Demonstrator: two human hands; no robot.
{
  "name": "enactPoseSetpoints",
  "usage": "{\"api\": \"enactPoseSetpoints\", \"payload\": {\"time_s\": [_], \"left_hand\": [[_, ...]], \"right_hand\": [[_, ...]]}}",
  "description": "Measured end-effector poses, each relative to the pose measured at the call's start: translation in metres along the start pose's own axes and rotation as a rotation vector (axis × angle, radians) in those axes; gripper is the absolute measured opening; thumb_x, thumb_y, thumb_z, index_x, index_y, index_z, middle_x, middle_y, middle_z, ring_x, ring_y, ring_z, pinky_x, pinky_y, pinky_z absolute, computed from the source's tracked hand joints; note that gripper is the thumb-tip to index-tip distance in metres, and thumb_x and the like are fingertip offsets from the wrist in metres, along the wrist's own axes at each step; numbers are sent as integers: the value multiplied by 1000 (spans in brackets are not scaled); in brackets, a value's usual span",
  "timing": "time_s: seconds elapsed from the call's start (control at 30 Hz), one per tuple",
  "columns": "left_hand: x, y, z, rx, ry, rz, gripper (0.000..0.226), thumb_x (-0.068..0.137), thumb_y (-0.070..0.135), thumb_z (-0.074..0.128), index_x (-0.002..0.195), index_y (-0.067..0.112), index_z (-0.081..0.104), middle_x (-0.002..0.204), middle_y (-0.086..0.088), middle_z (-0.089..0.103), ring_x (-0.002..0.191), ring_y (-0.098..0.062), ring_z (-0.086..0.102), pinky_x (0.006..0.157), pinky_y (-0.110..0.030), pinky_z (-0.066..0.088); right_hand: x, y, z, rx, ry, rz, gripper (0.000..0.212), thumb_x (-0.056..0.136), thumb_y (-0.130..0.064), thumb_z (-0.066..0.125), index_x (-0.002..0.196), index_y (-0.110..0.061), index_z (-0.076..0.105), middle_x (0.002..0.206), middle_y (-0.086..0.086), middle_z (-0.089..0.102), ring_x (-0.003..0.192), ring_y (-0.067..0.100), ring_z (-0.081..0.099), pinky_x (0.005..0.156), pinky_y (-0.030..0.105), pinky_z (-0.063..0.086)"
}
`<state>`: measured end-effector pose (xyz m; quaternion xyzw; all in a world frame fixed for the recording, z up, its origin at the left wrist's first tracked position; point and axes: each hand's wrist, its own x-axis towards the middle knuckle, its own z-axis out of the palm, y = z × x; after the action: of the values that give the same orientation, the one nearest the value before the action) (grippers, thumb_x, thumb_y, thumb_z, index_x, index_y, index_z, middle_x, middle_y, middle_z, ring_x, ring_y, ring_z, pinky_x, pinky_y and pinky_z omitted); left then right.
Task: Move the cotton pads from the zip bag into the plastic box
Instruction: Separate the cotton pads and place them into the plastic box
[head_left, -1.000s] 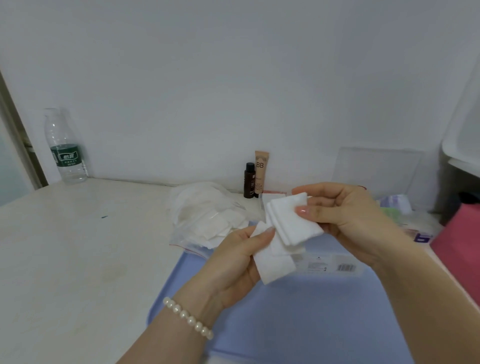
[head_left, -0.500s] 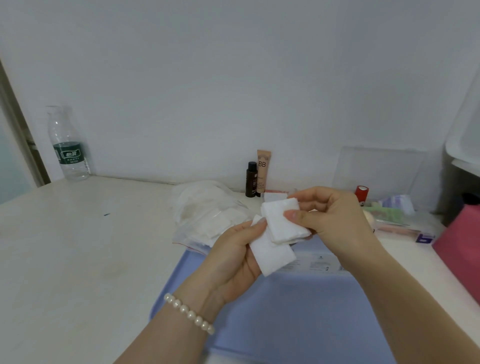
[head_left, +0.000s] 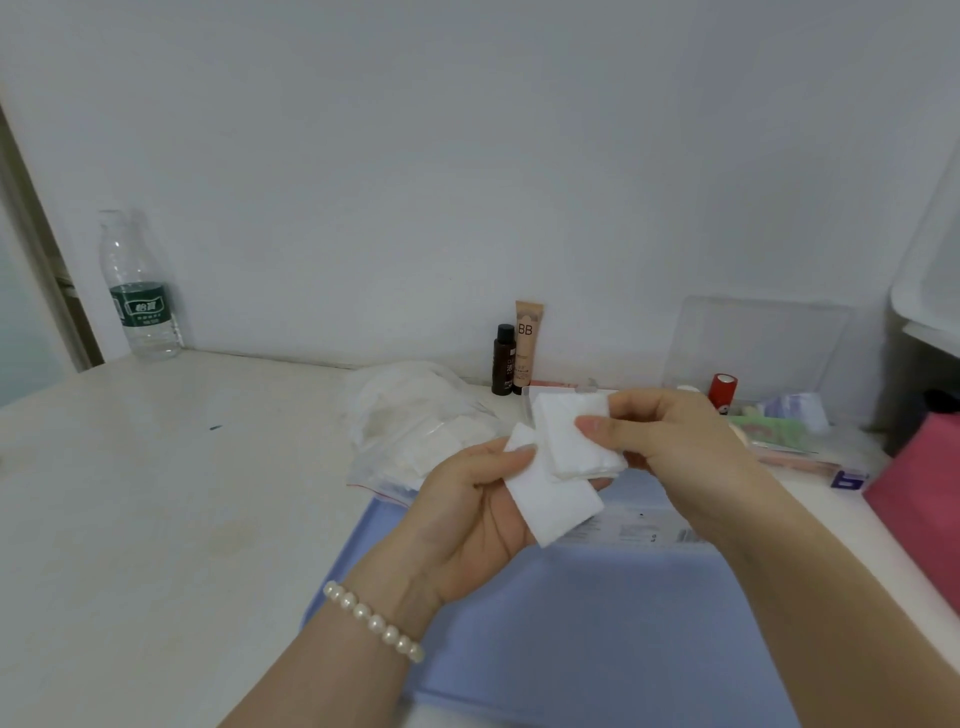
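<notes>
White counter (head_left: 156, 493) against a pale wall, blue mat (head_left: 597, 623) up front. Held cotton pads (head_left: 558, 462) over the mat w/ both hands — left hand (head_left: 467, 514) gripping the lower pad, right hand (head_left: 670, 441) pinching the upper stack, fingers curled. Zip bag (head_left: 415, 431) lay behind, still holding pads. Plastic box (head_left: 644, 519) sat under the hands — mostly hidden.

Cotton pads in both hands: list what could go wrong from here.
1. The left hand pinches its cotton pad only at one edge, so it could slip onto the blue mat.
2. The right hand holds a loose stack of pads; some may fan out and drop.
</notes>
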<state>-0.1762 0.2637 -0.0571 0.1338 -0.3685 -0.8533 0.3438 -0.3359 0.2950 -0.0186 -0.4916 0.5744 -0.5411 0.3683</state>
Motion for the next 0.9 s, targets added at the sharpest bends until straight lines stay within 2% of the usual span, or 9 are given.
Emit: {"api": "enactPoseSetpoints", "payload": {"time_s": [0.13,0.17,0.23,0.3,0.37,0.47,0.63,0.83,0.9], "left_hand": [[2,-2,1,44,107,54,28,88,-3,44,113,-4,56,108,-22,67,93,-33,68,83,-42,54],[3,-3,1,39,136,68,27,90,-4,43,114,-3,55,108,-22,67,91,-32,69,82,-42,54],[4,-3,0,54,190,89,26,92,-4,44,116,-3,55,112,-21,66,91,-28,69,80,-38,55],[6,-4,-2,92,239,93,25,91,-4,47,115,-7,56,110,-20,67,89,-25,69,76,-34,57],[6,-4,-3,148,272,87,22,88,-8,50,108,-10,58,99,-18,70,82,-23,69,70,-31,58],[5,-4,-3,203,307,92,21,84,-11,53,101,-9,64,97,-19,70,82,-24,68,72,-31,57],[7,-3,-4,101,262,107,26,90,0,50,111,-11,60,111,-25,66,104,-33,65,88,-40,53],[7,-4,0,40,295,149,16,84,0,55,91,-4,69,102,-23,69,89,-28,68,83,-39,55],[7,-4,-1,40,303,148,23,75,6,60,94,-5,68,106,-24,68,94,-29,67,86,-43,54]], "right_hand": [[6,-2,-11,267,108,-19,7,78,-2,64,83,-6,67,77,4,73,79,23,68,72,38,58],[5,-4,-15,328,66,-16,10,73,-3,65,83,-4,67,77,5,73,78,22,69,70,38,59],[-1,-10,-19,360,-101,-16,17,58,-7,69,75,-4,71,75,7,73,72,18,70,61,28,59],[-7,-12,-17,246,-253,-4,15,49,-8,72,64,-8,74,71,9,72,66,16,70,55,22,55],[-9,-10,-12,80,-289,15,17,50,-7,74,67,-9,73,72,12,72,66,18,70,56,24,56],[-9,-7,-4,-48,-232,20,20,53,-8,77,72,-7,71,72,13,73,64,17,69,60,28,56],[-8,-1,8,-39,-117,10,11,69,3,74,72,-6,68,65,5,72,59,14,68,54,26,56],[-7,1,16,-8,-45,33,14,69,0,76,65,-11,68,60,1,70,53,11,62,48,22,48],[-8,3,18,-29,-42,12,13,70,-1,76,67,-10,68,58,1,69,50,9,61,45,20,46]]}}
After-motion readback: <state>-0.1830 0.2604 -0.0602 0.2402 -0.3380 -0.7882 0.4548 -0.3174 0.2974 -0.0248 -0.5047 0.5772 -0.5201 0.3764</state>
